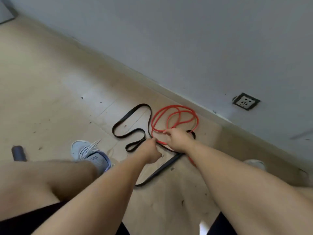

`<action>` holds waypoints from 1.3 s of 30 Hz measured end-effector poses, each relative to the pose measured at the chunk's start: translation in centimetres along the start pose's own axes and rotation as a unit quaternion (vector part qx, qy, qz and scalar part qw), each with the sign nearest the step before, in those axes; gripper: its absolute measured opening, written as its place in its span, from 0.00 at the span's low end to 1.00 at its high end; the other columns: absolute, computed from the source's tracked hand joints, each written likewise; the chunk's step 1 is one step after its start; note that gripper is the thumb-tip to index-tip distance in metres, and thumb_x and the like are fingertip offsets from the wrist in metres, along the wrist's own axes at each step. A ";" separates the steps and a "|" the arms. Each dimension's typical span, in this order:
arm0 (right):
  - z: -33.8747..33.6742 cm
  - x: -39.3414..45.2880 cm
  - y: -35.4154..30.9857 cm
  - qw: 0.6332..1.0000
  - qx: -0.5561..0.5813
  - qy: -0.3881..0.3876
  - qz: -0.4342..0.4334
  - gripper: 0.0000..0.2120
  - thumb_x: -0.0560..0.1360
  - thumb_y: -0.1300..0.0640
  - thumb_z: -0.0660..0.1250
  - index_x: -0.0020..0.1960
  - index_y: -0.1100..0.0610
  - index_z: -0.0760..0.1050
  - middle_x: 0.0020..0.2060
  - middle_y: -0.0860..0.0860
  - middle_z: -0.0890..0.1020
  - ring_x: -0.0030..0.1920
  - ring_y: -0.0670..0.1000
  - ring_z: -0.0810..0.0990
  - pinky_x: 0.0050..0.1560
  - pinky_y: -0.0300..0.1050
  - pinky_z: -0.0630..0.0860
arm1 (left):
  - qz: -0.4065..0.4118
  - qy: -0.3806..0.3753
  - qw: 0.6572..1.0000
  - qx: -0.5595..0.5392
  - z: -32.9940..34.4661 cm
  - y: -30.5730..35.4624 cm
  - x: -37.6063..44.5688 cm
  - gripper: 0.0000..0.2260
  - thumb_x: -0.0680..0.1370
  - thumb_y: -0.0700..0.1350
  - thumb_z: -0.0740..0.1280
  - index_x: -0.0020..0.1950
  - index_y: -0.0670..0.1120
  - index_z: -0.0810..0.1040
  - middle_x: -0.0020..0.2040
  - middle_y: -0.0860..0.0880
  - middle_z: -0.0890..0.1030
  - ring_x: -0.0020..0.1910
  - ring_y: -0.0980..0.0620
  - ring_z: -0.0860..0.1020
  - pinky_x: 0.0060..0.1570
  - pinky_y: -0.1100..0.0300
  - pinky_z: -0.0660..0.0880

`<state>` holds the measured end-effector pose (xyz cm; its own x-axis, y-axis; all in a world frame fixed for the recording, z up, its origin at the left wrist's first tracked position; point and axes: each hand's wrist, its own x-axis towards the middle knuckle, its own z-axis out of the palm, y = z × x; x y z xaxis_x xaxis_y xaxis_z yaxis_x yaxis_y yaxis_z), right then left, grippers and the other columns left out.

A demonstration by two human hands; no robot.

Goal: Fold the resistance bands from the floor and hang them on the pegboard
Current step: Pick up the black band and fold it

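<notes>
Altogether two bands: red band (pixel 175 118), black band (pixel 131 123).

No legible text, brand, number or sign appears anywhere in this view. The grey sock (pixel 100 162), well to the left of the fingers (pixel 153 140) of the left hand, carries a short dark woven mark near its cuff, but the characters are too blurred to read. The wall socket (pixel 246 101), well up and to the right of the fingers, shows only its pin slots and no printed marking. The bands beneath the fingers show no lettering that can be made out.
</notes>
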<state>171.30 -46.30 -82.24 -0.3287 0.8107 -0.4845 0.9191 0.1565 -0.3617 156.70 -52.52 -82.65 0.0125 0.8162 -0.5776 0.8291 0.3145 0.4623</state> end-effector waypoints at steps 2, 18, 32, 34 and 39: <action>3.0 0.1 1.3 1.000 0.018 -0.014 0.010 0.25 0.77 0.57 0.66 0.73 0.46 0.74 0.70 0.50 0.78 0.69 0.55 0.77 0.65 0.49 0.76 | -0.021 -0.028 0.999 0.015 2.0 -1.5 0.6 0.27 0.75 0.46 0.71 0.73 0.42 0.69 0.71 0.42 0.74 0.69 0.42 0.74 0.66 0.51 0.72; 14.8 -0.6 4.1 0.993 -0.053 -0.101 0.034 0.28 0.75 0.66 0.62 0.74 0.49 0.70 0.72 0.51 0.68 0.71 0.58 0.64 0.69 0.53 0.72 | -0.110 -0.038 0.984 0.139 10.5 -7.1 2.1 0.32 0.74 0.47 0.71 0.74 0.47 0.61 0.68 0.45 0.70 0.68 0.42 0.69 0.65 0.49 0.70; 13.9 -0.9 3.7 0.996 -0.052 -0.071 0.030 0.26 0.77 0.67 0.64 0.72 0.53 0.66 0.65 0.54 0.78 0.67 0.59 0.74 0.62 0.53 0.75 | -0.079 -0.086 0.972 0.205 11.6 -6.4 2.2 0.14 0.77 0.48 0.63 0.60 0.46 0.79 0.60 0.44 0.79 0.61 0.42 0.75 0.61 0.50 0.72; 13.7 -0.9 3.6 0.997 -0.024 -0.066 0.019 0.28 0.76 0.67 0.64 0.73 0.50 0.63 0.66 0.53 0.77 0.63 0.60 0.78 0.58 0.54 0.76 | -0.085 -0.119 0.981 0.128 11.2 -5.9 2.4 0.12 0.75 0.48 0.65 0.56 0.47 0.79 0.56 0.44 0.82 0.57 0.43 0.79 0.58 0.51 0.76; 12.8 -0.6 3.3 0.998 0.029 -0.053 -0.016 0.26 0.76 0.64 0.65 0.70 0.45 0.74 0.74 0.47 0.68 0.73 0.54 0.70 0.69 0.51 0.73 | -0.026 -0.051 0.998 0.022 8.8 -3.3 2.6 0.17 0.74 0.46 0.60 0.60 0.50 0.80 0.57 0.44 0.84 0.57 0.41 0.81 0.55 0.50 0.78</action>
<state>171.74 -53.49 -93.39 -0.3813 0.7413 -0.5524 0.8948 0.1459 -0.4219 158.90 -55.73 -91.64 0.0247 0.7447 -0.6669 0.8543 0.3307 0.4010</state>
